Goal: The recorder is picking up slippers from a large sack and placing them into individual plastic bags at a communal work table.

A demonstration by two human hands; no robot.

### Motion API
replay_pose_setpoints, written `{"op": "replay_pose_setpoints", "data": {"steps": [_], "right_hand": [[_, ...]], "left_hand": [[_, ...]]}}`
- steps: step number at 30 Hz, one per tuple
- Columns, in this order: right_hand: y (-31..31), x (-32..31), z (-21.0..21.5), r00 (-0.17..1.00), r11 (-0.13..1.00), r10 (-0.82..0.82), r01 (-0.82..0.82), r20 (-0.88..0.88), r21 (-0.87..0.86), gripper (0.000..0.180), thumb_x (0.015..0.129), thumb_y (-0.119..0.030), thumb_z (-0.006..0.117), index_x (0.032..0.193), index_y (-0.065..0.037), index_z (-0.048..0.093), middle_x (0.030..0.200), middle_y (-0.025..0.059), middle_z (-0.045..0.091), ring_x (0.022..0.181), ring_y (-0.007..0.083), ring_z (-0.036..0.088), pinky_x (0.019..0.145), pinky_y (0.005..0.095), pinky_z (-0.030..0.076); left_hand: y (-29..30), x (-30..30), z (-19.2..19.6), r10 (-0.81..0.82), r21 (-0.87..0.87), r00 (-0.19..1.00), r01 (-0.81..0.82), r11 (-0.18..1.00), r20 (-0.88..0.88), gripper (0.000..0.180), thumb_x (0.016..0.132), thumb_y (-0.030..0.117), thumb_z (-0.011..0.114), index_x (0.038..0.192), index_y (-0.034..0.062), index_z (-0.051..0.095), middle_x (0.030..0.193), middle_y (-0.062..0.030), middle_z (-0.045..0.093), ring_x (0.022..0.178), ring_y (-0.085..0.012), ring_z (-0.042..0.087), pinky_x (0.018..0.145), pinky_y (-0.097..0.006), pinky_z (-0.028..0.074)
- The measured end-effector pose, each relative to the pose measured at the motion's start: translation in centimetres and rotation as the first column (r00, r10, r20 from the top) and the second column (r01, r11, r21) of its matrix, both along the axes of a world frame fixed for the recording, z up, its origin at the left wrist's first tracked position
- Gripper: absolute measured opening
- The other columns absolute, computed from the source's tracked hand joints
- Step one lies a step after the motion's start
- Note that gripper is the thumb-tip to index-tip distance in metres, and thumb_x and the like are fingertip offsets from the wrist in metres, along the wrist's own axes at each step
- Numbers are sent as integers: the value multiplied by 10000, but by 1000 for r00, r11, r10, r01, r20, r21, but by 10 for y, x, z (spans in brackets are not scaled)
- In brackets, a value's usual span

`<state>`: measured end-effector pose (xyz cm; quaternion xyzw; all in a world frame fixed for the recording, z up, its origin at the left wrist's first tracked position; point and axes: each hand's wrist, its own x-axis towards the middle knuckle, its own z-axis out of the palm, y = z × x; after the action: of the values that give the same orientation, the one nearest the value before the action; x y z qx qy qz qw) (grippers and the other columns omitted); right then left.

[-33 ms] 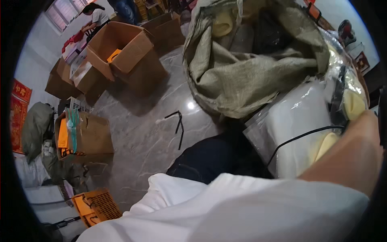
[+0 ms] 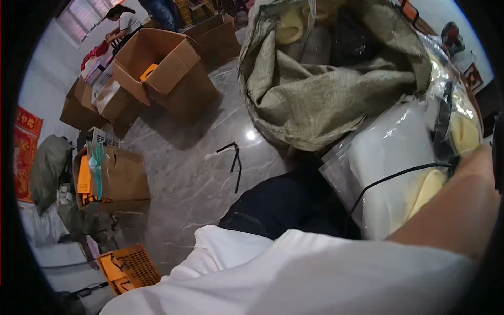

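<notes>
My bare arm (image 2: 446, 210) comes out of a white sleeve (image 2: 325, 268) at the lower right and runs up to the dark rim. Neither of my hands shows; whatever they hold is hidden. Beside the arm lies a clear plastic bag (image 2: 391, 157) of soft white material, with pale yellow pieces (image 2: 428, 189) partly behind the arm. A thin black cord (image 2: 388, 181) curves across the bag. Further up stands a large open woven sack (image 2: 331, 100), its edge folded over, holding cream-coloured pieces (image 2: 289, 29) and dark plastic-wrapped things.
Open cardboard boxes (image 2: 178, 73) stand at the upper left, near a seated person (image 2: 126, 23). Another carton (image 2: 123, 178) with orange packs and an orange crate (image 2: 139, 265) are along the left. A bent black strip (image 2: 236, 165) lies on the grey marble floor (image 2: 184, 157).
The view has shifted very slightly, and my arm sits a little differently against the bag. Nothing else visibly differs.
</notes>
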<state>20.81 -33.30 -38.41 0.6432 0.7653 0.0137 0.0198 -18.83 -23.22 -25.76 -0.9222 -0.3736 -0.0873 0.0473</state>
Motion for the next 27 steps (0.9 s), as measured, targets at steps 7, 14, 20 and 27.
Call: {"op": "replay_pose_setpoints", "data": {"steps": [7,14,20,27], "right_hand": [[20,0,-7,942,973,-229,219,-245,-68,320,918,-183,434,1025,117,472,1021,274,523,944,372,513,780,461,422],[1,15,-4,761,922,-329,387,-559,-15,371,926,-183,442,1054,164,413,1042,290,506,970,382,499,793,463,419],[-11,-44,42,866,873,-404,461,-295,160,412,926,-215,450,1033,182,411,1037,365,469,958,464,469,837,470,385],[-4,-62,43,875,896,-382,430,-297,113,439,932,-249,440,1005,183,417,1025,391,441,950,491,453,840,474,374]], "left_hand": [[-21,74,-2,-203,-38,979,203,978,-4,155,729,251,600,765,115,665,765,-85,632,759,-223,612,656,-336,451],[-4,105,38,-365,89,925,375,923,-109,211,737,311,607,803,125,682,796,-80,648,787,-206,621,690,-315,434],[52,121,0,-303,162,939,277,947,165,208,758,285,601,775,98,689,820,-107,661,842,-257,637,720,-380,468],[85,15,3,134,-252,809,18,967,572,270,810,245,568,889,-1,645,838,-215,631,848,-378,602,774,-438,476]]}}
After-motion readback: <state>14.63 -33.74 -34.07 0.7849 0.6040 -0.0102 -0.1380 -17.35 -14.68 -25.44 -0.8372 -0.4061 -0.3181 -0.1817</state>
